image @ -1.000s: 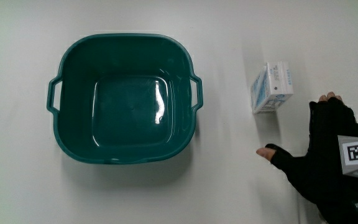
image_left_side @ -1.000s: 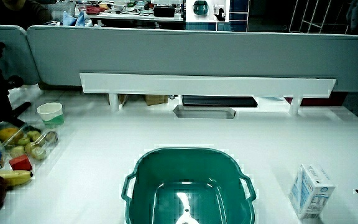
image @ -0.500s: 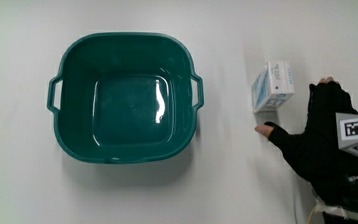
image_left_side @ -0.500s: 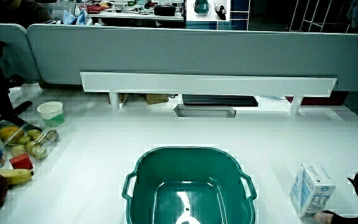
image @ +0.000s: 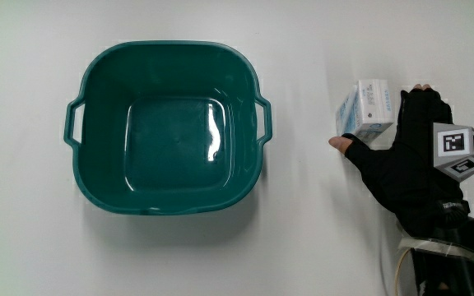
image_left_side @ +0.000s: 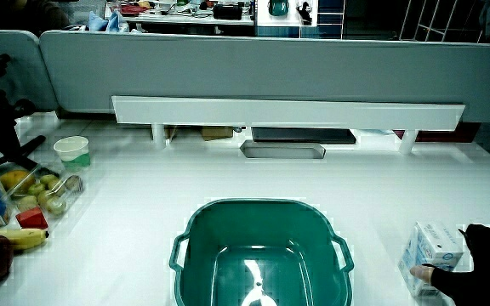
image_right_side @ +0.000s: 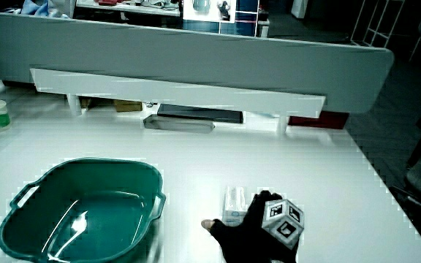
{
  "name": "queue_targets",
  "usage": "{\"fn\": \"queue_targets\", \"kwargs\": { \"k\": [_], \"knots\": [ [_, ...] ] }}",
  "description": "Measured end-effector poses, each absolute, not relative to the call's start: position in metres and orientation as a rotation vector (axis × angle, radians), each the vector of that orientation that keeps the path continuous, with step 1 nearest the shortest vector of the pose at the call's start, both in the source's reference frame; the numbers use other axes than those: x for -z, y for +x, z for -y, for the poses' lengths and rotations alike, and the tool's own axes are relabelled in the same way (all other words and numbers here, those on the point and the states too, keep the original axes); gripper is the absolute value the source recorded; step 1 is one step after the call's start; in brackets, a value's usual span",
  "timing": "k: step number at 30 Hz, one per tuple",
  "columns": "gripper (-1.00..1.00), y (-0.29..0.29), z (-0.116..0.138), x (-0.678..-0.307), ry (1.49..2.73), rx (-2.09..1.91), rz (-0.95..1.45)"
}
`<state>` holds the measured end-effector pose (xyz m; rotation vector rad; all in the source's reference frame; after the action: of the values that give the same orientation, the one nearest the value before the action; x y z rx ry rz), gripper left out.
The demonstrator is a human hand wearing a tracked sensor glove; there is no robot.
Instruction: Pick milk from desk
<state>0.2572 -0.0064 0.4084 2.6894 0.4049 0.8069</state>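
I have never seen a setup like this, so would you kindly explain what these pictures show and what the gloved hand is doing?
There is no robot here: a person's hand in a black glove carries a small patterned cube on its back. The main view looks straight down on the white table; both side views look forward across it toward a low partition. On the table stand an empty teal basin and, beside it, a small milk carton. The hand is closing around the carton, thumb and fingers on either side; the carton appears to rest on the table, not yet lifted.
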Motion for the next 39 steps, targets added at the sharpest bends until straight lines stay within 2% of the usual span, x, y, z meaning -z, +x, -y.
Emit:
{"fn": "queue_targets", "kwargs": {
  "k": [7,16,33,39],
  "knots": [
    [0.0,0.256,0.008,-0.409,2.704,-0.804,-0.434],
    [0.35,0.258,0.006,-0.406,2.797,-0.875,-0.503],
    [1.0,0.261,0.004,-0.414,2.759,-1.106,-0.502],
    [1.0,0.261,0.004,-0.415,2.751,-1.101,-0.505]
  ]
}}
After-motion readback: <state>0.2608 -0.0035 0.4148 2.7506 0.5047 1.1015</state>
